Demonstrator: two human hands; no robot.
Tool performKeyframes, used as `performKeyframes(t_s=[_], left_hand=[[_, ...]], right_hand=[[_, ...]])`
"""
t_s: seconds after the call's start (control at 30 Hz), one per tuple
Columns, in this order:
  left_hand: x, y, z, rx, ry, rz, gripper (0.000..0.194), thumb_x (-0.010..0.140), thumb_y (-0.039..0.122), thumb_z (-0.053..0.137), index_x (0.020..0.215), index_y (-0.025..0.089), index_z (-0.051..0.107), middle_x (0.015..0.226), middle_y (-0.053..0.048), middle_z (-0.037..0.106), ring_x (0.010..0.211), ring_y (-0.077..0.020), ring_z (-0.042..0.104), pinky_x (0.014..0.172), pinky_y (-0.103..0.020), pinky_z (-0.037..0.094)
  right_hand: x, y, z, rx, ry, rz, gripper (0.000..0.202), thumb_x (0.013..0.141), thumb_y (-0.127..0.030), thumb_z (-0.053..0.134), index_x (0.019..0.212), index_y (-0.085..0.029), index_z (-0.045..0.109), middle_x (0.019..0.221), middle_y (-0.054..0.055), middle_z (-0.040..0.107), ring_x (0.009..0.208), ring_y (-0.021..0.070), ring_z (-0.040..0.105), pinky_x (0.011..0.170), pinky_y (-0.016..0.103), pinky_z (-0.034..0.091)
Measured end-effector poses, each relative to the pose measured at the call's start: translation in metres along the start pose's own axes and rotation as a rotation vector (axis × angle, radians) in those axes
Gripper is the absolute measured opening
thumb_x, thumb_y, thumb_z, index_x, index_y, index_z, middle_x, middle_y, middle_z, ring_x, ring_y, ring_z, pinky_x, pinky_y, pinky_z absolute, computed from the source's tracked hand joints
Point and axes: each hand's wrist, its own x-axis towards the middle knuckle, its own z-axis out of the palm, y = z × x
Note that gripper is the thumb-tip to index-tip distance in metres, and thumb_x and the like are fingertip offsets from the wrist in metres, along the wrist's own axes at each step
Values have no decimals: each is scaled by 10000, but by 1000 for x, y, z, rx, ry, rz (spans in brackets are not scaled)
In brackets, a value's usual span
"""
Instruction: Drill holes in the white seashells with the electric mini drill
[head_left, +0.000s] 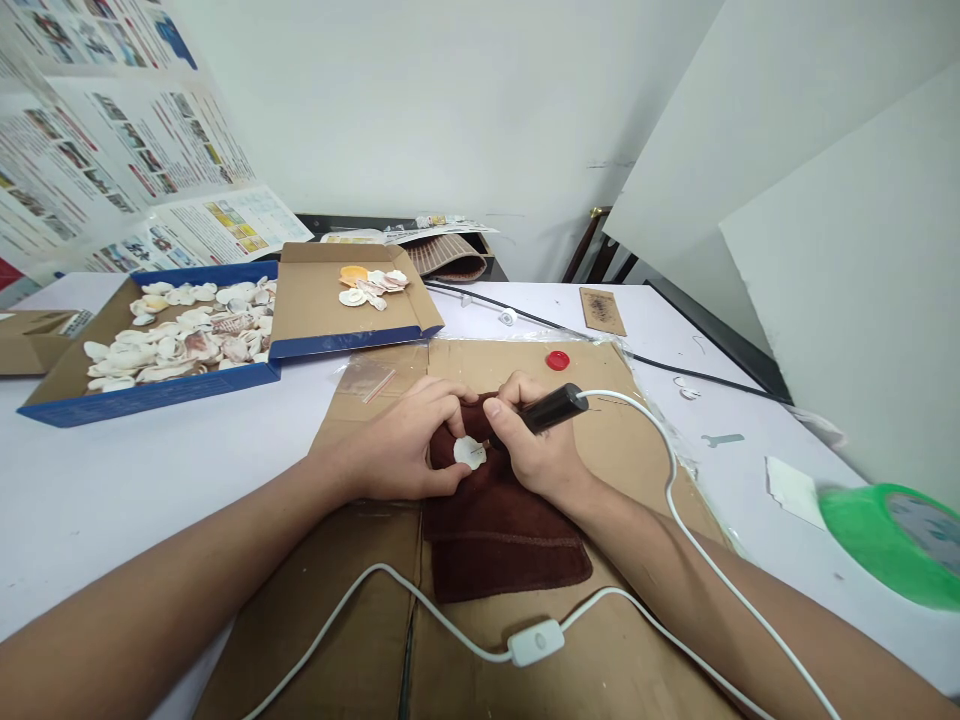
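Brn cloth (510, 568): wht shell (468, 453) pinched btwn L hand (405, 440) thumb/index; R hand (546, 457) grips blk tool (553, 408).

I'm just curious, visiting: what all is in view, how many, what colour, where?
Table: one, whitish, underneath
Cardboard: count unclear, brown, on table
Cloth: one, maroon, on cardboard
Shell: one, white, on cloth
Pen-shaped tool: one, black, above cloth
Cord: apparently one, white, from tool
Switch: one, white, front
Box: one, blue, left
Lid: one, brown, beside box
Other shells: many, mostly white, in box and lid
Plastic bag: one, clear, on cardboard
Disc: one, red, on cardboard
Pad: one, brown, behind cardboard
Wrench: one, grey, right
Tape roll: one, green, far right
Printed sheets: several, multicoloured, upper left
Left hand: one, bare, at shell
Right hand: one, bare, around tool
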Motion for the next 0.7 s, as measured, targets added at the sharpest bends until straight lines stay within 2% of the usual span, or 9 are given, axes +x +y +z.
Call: performKeyframes(t_s=[0.4,0.7], left_hand=[[0,0,0,16,-3,0,251,810,263,789,907,230,559,1355,-119,648,1375,-345,537,1129,-510,492],[0,-1,0,6,0,10,247,815,262,776,907,232,549,1301,-114,655,1359,-340,538,1114,-514,495]], right_hand=[[1,1,-1,-26,30,-23,326,883,-347,659,645,-260,453,575,-65,436,526,126,409,533,300,352],[1,-1,-1,-23,29,-33,322,890,-349,644,642,-257,460,575,-67,433,525,119,405,525,293,352]])
